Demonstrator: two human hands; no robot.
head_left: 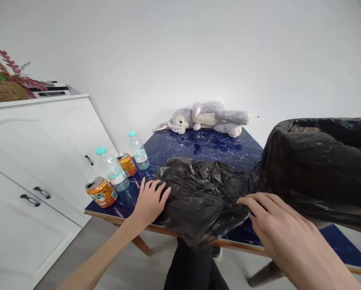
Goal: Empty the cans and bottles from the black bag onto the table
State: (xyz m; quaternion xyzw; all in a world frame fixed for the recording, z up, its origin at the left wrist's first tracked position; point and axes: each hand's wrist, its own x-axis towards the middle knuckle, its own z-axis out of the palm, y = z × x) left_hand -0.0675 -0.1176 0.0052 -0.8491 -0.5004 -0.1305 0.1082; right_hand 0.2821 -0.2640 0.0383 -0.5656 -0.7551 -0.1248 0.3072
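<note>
A crumpled black plastic bag point(198, 197) lies on the blue marble-patterned table point(174, 143), with its lower part hanging over the front edge. At the bag's left side, my left hand point(150, 199) has its fingers spread, their tips by the plastic. My right hand point(277, 221) reaches over the bag's right side. Its fingers are bent, and the thumb is a little apart from them at the bag's edge. Close by on the right stands a bin lined with black plastic point(319, 165); the crumpled bag reaches to its lower left.
Two orange cans point(102, 192) and two clear bottles with teal caps point(115, 171) stand at the table's left edge. A grey plush rabbit point(207, 114) lies at the back against the wall. A white cabinet point(41, 161) holding a wicker basket point(8, 90) is on the left.
</note>
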